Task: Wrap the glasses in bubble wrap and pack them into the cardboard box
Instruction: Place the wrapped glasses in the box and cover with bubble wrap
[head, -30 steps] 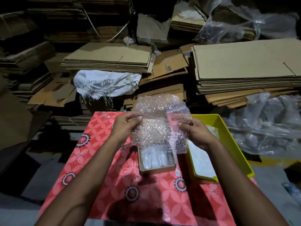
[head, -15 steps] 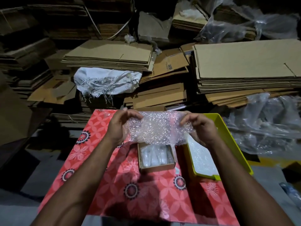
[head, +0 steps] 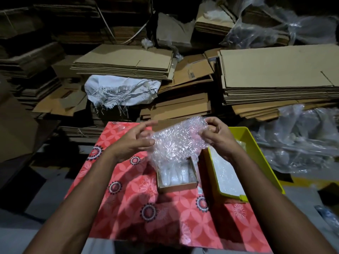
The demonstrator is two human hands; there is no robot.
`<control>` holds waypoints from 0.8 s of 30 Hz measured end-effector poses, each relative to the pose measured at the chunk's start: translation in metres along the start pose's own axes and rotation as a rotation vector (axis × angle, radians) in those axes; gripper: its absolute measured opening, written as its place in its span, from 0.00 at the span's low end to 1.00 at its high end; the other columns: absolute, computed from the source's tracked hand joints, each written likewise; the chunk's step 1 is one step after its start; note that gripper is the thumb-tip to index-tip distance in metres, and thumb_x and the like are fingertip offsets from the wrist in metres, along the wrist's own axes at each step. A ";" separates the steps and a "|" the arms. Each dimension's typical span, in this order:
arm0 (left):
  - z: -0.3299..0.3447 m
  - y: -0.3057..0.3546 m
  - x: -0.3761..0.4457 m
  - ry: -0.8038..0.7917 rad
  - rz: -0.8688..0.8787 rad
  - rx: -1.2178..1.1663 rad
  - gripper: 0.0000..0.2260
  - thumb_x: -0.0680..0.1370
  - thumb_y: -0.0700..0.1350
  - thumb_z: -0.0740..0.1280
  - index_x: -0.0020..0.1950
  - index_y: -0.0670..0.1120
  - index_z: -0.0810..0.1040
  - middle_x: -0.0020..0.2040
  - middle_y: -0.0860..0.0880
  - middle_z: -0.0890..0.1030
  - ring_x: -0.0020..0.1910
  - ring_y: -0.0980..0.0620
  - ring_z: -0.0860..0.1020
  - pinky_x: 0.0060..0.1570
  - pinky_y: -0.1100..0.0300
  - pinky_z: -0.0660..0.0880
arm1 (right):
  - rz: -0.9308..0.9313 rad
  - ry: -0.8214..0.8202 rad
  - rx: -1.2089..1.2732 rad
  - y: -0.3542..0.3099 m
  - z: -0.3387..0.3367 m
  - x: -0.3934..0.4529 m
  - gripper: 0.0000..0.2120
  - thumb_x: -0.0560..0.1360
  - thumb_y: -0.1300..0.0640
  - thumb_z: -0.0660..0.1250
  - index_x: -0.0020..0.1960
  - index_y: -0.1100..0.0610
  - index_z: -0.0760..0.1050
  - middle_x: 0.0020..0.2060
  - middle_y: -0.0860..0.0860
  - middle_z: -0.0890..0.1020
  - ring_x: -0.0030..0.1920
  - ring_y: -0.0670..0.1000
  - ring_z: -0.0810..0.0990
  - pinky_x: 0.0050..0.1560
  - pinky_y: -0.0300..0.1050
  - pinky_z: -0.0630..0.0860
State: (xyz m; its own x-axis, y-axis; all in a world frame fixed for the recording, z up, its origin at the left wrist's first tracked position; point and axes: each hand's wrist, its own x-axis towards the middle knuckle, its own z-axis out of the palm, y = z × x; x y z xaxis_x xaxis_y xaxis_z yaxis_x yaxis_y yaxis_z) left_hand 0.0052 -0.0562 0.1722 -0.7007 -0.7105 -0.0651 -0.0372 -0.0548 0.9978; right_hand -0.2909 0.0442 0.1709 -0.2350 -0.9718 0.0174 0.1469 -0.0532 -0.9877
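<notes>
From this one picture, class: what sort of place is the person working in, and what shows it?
Probably a packing storeroom or warehouse. Stacks of flattened cardboard fill the background, loose plastic sheeting lies beside them, and both hands hold bubble wrap above a small box on a red cloth.

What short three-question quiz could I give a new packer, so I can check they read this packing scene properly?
1. True or false: the small cardboard box on the red patterned cloth already holds wrapped items.
2. Multiple choice: on which side of the box does the yellow tray stand? A) the person's left B) the person's right C) behind it
3. What material is held between the left hand and the right hand?

Key:
1. True: pale wrapped bundles lie inside it.
2. B
3. A sheet of bubble wrap, held above the box.
</notes>
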 end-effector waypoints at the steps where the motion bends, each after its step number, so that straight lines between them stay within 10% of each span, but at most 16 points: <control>1: 0.003 0.003 0.001 -0.074 -0.038 -0.008 0.37 0.65 0.54 0.81 0.72 0.51 0.73 0.62 0.48 0.78 0.53 0.53 0.79 0.51 0.57 0.79 | -0.013 -0.066 -0.033 -0.005 0.000 0.001 0.17 0.74 0.75 0.68 0.59 0.63 0.71 0.35 0.57 0.75 0.28 0.46 0.71 0.30 0.37 0.69; 4: 0.021 0.007 0.010 -0.169 -0.096 0.074 0.33 0.70 0.53 0.79 0.71 0.48 0.73 0.59 0.43 0.83 0.51 0.42 0.78 0.49 0.57 0.78 | -0.040 -0.231 -0.154 -0.017 0.002 0.006 0.18 0.72 0.72 0.69 0.60 0.63 0.72 0.40 0.61 0.75 0.38 0.53 0.73 0.37 0.43 0.73; 8: 0.058 0.012 0.022 -0.137 -0.052 0.199 0.16 0.77 0.36 0.72 0.64 0.42 0.79 0.48 0.46 0.86 0.43 0.55 0.83 0.40 0.65 0.77 | -0.043 -0.299 -0.190 -0.027 0.011 0.009 0.21 0.68 0.70 0.69 0.58 0.57 0.73 0.36 0.53 0.80 0.37 0.51 0.76 0.38 0.42 0.76; 13: 0.069 -0.003 0.023 0.070 -0.060 0.118 0.03 0.78 0.43 0.72 0.49 0.50 0.83 0.39 0.58 0.83 0.38 0.59 0.79 0.41 0.58 0.72 | 0.103 -0.150 0.038 -0.017 -0.002 0.006 0.29 0.70 0.53 0.77 0.67 0.58 0.71 0.45 0.52 0.82 0.50 0.58 0.74 0.46 0.48 0.76; 18: 0.067 -0.009 0.023 0.200 -0.012 0.047 0.06 0.77 0.45 0.73 0.51 0.45 0.84 0.46 0.45 0.84 0.45 0.50 0.80 0.47 0.51 0.75 | 0.174 -0.299 -0.212 0.015 0.005 -0.016 0.23 0.73 0.46 0.71 0.63 0.57 0.78 0.47 0.50 0.87 0.52 0.52 0.83 0.54 0.53 0.76; 24: 0.066 -0.004 0.022 0.198 0.053 0.037 0.06 0.77 0.37 0.71 0.53 0.38 0.81 0.35 0.52 0.82 0.27 0.53 0.74 0.25 0.63 0.72 | 0.018 -0.133 -0.134 0.023 0.013 -0.011 0.22 0.69 0.46 0.78 0.59 0.56 0.82 0.50 0.62 0.79 0.48 0.60 0.74 0.51 0.55 0.65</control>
State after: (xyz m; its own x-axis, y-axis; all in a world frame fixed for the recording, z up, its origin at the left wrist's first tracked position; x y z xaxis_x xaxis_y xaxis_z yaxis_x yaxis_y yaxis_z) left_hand -0.0571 -0.0252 0.1674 -0.5488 -0.8359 -0.0100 -0.0331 0.0098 0.9994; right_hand -0.2724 0.0509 0.1497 -0.1028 -0.9946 0.0108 0.0190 -0.0128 -0.9997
